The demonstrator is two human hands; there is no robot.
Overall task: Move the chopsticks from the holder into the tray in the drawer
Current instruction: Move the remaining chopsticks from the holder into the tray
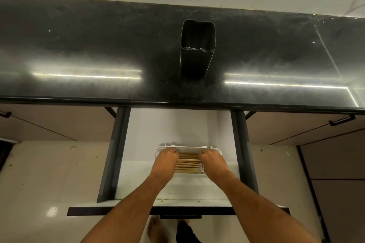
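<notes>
The dark, rectangular chopstick holder (197,47) stands upright on the black counter, and I see nothing inside it. Below, the drawer (138,144) is pulled out, with a white tray (217,151) on its white floor. Several wooden chopsticks (188,163) lie side by side in the tray. My left hand (166,161) covers the tray's left end, its fingers reaching the far rim. My right hand (211,161) does the same on the right end. Whether the fingers curl round the rim or only rest on the chopsticks is hidden.
The black counter (79,55) runs across the view, with a marble wall behind it. Dark drawer sides (114,154) flank the tray. Closed cabinet fronts with black handles (341,120) sit to either side. Pale floor tiles and my feet show below the drawer front (88,211).
</notes>
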